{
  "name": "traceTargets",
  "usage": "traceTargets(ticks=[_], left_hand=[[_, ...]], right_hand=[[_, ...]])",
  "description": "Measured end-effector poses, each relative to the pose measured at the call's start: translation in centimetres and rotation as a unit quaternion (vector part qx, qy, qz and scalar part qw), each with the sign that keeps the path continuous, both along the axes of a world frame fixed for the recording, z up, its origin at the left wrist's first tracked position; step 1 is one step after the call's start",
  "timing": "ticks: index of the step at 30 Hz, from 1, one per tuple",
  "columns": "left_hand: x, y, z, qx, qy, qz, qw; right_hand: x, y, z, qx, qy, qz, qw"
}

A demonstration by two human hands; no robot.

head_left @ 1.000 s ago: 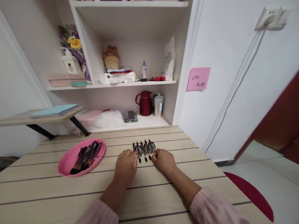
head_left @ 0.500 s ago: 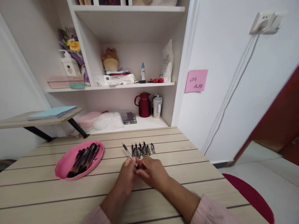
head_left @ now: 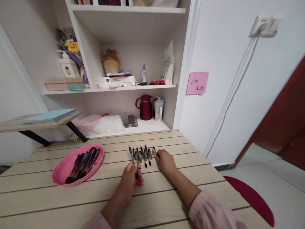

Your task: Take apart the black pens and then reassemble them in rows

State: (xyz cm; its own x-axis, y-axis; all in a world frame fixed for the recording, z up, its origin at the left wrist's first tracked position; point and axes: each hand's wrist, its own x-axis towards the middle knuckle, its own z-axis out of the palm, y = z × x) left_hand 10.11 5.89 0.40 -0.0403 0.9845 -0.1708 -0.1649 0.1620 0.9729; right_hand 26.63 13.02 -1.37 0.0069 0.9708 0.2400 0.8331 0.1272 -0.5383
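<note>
Pinching pen [head_left: 132,158] in left hand [head_left: 130,177]; right hand [head_left: 165,160] touching pen row [head_left: 144,154]

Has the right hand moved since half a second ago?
Yes. The right hand has gone rightward, from beside the left hand, which holds a pen, to the right end of the row of pens.

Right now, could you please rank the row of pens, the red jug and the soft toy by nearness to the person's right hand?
1. The row of pens, just left of the right hand.
2. The red jug, on the lower shelf behind.
3. The soft toy, on the shelf above.
</note>
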Motion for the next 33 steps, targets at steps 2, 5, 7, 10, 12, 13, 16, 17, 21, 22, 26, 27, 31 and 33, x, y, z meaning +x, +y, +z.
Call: traceTargets(ticks=[2,5,7,10,12,13,16,17,21,22,26,27,31,33], left_hand=[[0.1,0.0,-0.2,0.008,0.037,-0.016,0.999],[0.1,0.1,-0.5,0.022,0.092,-0.051,0.994],[0.0,0.2,-0.6,0.034,0.117,-0.075,0.99],[-0.1,0.1,-0.3,0.064,0.202,-0.124,0.969],[-0.1,-0.1,-0.1,0.085,0.281,-0.157,0.943],[-0.1,-0.2,0.1,0.096,0.313,-0.168,0.93],[0.2,-0.5,0.4,0.132,0.371,-0.178,0.902],[0.3,-0.6,0.5,0.146,0.383,-0.176,0.895],[0.5,-0.8,0.5,0.171,0.408,-0.168,0.881],[0.5,-0.9,0.5,0.17,0.41,-0.169,0.88],[0.5,-0.8,0.4,0.174,0.414,-0.17,0.877],[0.5,-0.8,0.4,0.176,0.416,-0.169,0.876],[0.4,-0.7,0.4,0.175,0.428,-0.167,0.871],[0.4,-0.6,0.3,0.177,0.43,-0.166,0.87]], right_hand=[[0.6,-0.1,0.2,0.003,0.008,0.001,1.0],[1.9,0.0,0.7,0.009,0.105,0.014,0.994],[2.4,0.0,1.1,0.011,0.196,0.024,0.98],[2.3,-0.2,1.9,-0.013,0.332,0.038,0.943],[1.8,-0.6,2.5,-0.042,0.468,0.053,0.881],[1.5,-0.8,2.8,-0.055,0.534,0.06,0.842],[0.9,-1.5,3.7,-0.074,0.637,0.071,0.764],[0.8,-1.8,3.9,-0.077,0.649,0.076,0.753],[0.6,-2.3,4.3,-0.08,0.661,0.104,0.739],[0.5,-2.4,4.4,-0.08,0.658,0.109,0.741],[0.2,-2.5,4.2,-0.089,0.646,0.119,0.749],[0.2,-2.5,4.2,-0.091,0.645,0.12,0.749],[0.2,-2.5,4.0,-0.084,0.641,0.123,0.753],[0.2,-2.5,3.9,-0.081,0.633,0.125,0.76]])
